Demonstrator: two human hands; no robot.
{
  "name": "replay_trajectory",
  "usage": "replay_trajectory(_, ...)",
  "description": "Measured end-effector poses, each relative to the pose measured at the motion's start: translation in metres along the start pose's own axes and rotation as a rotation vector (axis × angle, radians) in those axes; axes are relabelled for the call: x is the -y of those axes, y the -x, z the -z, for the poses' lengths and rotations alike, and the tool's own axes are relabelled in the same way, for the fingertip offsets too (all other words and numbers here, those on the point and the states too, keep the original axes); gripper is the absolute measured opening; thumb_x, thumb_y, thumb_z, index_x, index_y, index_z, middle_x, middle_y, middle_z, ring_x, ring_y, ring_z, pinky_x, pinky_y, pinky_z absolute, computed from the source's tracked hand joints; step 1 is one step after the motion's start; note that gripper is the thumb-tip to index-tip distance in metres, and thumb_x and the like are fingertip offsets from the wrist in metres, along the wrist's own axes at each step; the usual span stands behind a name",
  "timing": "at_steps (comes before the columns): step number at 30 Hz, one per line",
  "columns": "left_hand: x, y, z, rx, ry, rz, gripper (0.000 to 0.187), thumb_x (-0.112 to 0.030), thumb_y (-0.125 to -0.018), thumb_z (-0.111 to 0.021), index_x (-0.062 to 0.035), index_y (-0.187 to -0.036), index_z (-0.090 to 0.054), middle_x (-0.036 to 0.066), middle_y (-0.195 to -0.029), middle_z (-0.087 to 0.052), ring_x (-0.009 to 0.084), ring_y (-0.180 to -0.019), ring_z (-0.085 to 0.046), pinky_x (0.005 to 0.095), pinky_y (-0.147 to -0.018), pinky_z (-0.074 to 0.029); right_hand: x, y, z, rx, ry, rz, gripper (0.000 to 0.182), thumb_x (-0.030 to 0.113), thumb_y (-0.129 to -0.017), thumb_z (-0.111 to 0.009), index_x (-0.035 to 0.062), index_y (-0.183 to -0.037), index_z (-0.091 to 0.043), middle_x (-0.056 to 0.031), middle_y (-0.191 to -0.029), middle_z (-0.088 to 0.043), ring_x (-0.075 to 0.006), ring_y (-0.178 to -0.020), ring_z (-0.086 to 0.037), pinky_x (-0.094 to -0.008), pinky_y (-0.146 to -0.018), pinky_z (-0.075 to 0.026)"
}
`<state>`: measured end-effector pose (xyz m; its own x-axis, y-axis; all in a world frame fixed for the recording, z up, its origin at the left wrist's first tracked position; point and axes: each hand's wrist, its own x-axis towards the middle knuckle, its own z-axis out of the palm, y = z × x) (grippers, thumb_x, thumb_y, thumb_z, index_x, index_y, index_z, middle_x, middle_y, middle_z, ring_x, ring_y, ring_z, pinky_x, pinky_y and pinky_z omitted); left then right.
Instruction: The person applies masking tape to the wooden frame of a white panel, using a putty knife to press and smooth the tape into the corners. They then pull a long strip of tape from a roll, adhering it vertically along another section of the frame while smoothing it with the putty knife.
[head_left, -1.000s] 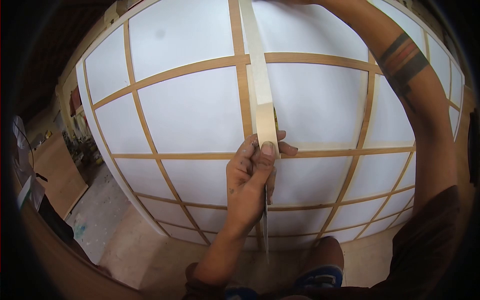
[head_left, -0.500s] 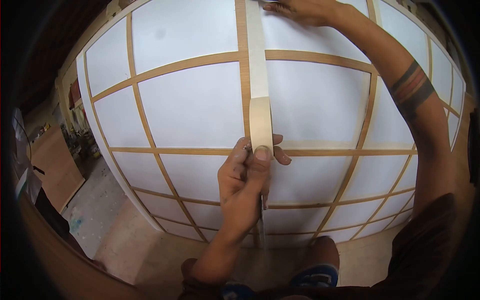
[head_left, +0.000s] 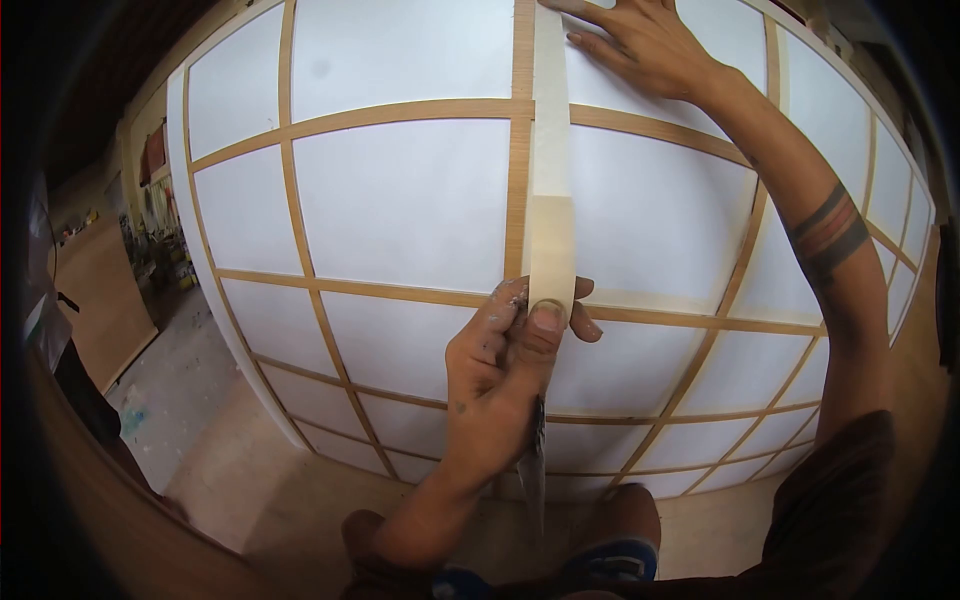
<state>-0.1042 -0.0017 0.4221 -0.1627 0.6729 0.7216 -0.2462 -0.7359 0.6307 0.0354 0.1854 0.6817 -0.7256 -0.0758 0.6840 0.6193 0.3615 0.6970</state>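
A roll of masking tape [head_left: 553, 238] is gripped in my left hand [head_left: 500, 370], thumb on its near face and fingers curled behind. From the roll a pale tape strip [head_left: 551, 140] runs up along a vertical wooden strip [head_left: 519, 190] of a large white panel [head_left: 405, 205]. A thin, pointed, blade-like piece [head_left: 537, 470] hangs below the same hand; its upper end is hidden by the palm. At the top of the view my right hand [head_left: 650, 45] has its fingers spread, with the index fingertip at the tape and the others over the white surface.
Wooden strips divide the panel into a grid that fills most of the view. At left are a brown board [head_left: 105, 285], cluttered shelving [head_left: 170, 240] and a paint-spotted grey floor [head_left: 175, 400]. My knee [head_left: 630, 520] is close below the panel.
The view has shifted, so the panel and my left hand appear farther right. My right hand has spread its fingers, and its index finger is now at the tape strip. The blade-like piece shows more.
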Motion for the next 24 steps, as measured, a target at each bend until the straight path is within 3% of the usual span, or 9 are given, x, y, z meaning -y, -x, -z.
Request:
replay_trajectory(14,-0.008,0.002,-0.003,0.026,0.014,-0.032,0.044,-0.031,-0.108,-0.06,0.0098,-0.125,-0.063,0.012,-0.098,-0.067,0.0169,-0.099,-0.061,0.0313,-0.093,-0.047,0.004,0.002,-0.005,-0.119,0.033,-0.034,0.043,0.034,-0.102,-0.058,0.0274,-0.145,-0.059,-0.0188,-0.167,-0.013,-0.0474,-0.142,-0.025,-0.0631,-0.12,-0.022)
replay_trajectory(24,0.001,-0.003,0.0,0.017,0.02,0.028,0.044,-0.031,-0.108,-0.059,0.0094,-0.126,-0.063,0.011,-0.098,-0.067,0.0164,-0.098,-0.06,0.0308,-0.092,-0.046,0.005,0.001,-0.006,-0.105,0.038,-0.016,0.043,0.035,-0.102,-0.058,0.0258,-0.145,-0.059,-0.019,-0.167,-0.015,-0.0479,-0.143,-0.026,-0.0634,-0.119,-0.024)
